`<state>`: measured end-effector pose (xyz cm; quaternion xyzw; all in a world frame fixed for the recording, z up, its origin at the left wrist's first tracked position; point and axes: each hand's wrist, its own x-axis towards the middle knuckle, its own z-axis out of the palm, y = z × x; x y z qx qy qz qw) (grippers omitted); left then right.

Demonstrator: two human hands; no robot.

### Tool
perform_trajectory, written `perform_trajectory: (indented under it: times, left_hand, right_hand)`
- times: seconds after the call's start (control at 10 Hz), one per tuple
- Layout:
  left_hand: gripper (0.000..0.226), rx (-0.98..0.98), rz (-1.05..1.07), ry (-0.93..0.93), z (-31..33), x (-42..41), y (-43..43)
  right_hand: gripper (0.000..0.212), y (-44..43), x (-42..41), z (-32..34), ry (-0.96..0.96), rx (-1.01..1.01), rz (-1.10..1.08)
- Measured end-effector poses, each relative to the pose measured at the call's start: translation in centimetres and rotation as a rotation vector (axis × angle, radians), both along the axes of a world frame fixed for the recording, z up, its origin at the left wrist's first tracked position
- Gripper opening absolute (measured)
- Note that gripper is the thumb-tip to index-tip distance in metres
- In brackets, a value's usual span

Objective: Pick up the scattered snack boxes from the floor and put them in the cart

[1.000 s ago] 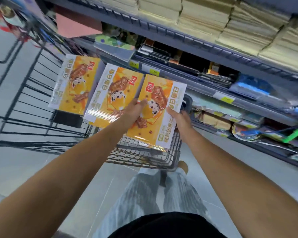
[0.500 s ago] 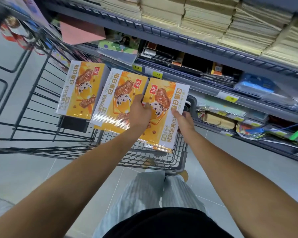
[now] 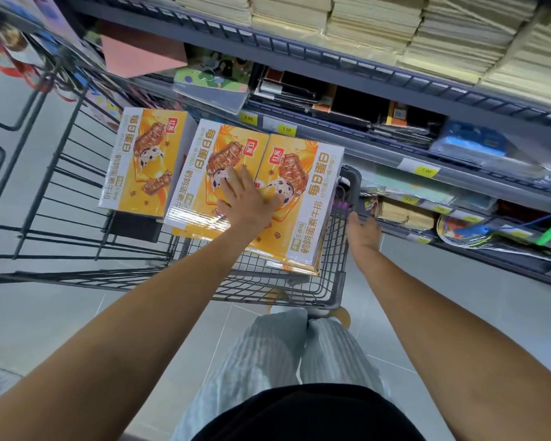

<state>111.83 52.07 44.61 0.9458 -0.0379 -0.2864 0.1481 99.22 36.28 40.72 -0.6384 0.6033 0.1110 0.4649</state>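
Observation:
Three orange-and-white snack boxes lie side by side in the grey wire cart (image 3: 344, 275): a left box (image 3: 140, 163), a middle box (image 3: 201, 179) and a right box (image 3: 306, 205). My left hand (image 3: 245, 198) rests flat with spread fingers across the seam of the middle and right boxes. My right hand (image 3: 363, 230) is off the boxes, just outside the cart's right wall below its handle corner, fingers loosely bent and holding nothing.
A grey store shelf (image 3: 395, 81) with stacked paper packs, stationery and yellow price tags runs along the right, close to the cart. Grey tiled floor (image 3: 45, 313) lies to the left and below. My legs in pale trousers (image 3: 283, 361) stand behind the cart.
The right box, held by both hands before, now lies down in the cart. My right hand let go and drew back outside the cart wall. My left hand flattened on top.

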Motion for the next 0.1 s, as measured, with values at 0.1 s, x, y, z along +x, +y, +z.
perform_trajectory:
  times: [0.1]
  left_hand:
    - [0.098, -0.017, 0.013, -0.065, -0.22, -0.31, -0.06]
  right_hand:
    - [0.057, 0.16, -0.90, -1.94, -0.014, 0.208, -0.116]
